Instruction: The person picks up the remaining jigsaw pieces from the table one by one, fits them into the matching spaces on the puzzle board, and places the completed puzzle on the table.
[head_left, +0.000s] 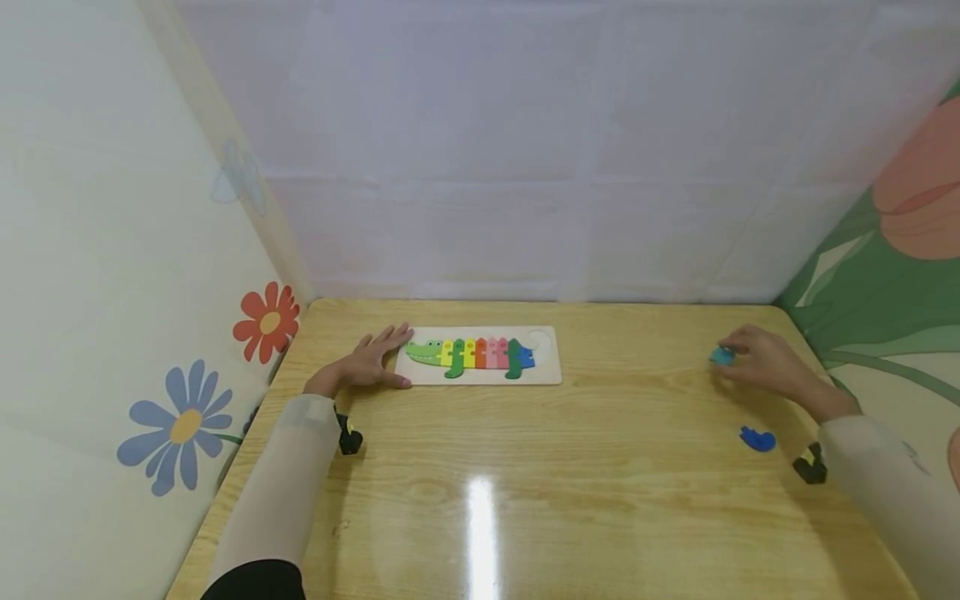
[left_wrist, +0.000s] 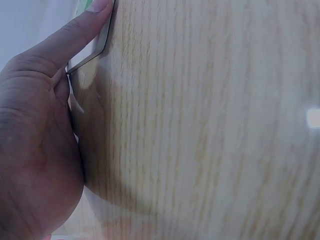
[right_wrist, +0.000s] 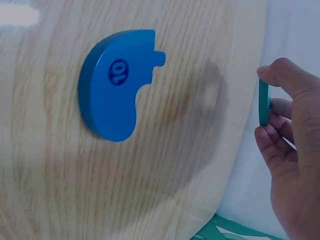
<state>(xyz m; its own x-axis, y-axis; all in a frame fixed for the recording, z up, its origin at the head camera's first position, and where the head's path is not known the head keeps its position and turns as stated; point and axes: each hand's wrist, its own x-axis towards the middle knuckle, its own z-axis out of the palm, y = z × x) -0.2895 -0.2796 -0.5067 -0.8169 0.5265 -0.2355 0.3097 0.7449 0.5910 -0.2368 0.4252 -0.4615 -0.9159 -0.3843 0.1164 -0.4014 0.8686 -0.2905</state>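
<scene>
A wooden crocodile puzzle board (head_left: 551, 367) lies near the back of the table, with colored crocodile pieces (head_left: 481, 352) in it from green head to blue section. A pale curved recess (head_left: 538, 339) shows at its right end. My left hand (head_left: 367, 360) rests at the board's left end, fingers spread, fingertips at the far corner and thumb at the near one. Over the table's right side, my right hand (head_left: 768, 364) pinches a teal puzzle piece (head_left: 722, 356), seen edge-on in the right wrist view. Closer to me lies a blue curved tail piece (right_wrist: 112, 85) marked 10.
The wooden table (head_left: 600, 483) meets a white cloth backdrop (head_left: 480, 167) at its back edge. Flower-printed cloth (head_left: 180, 333) stands along the left, and leaf-printed cloth (head_left: 900, 300) along the right. Wrist cameras (head_left: 812, 463) sit at both sleeves.
</scene>
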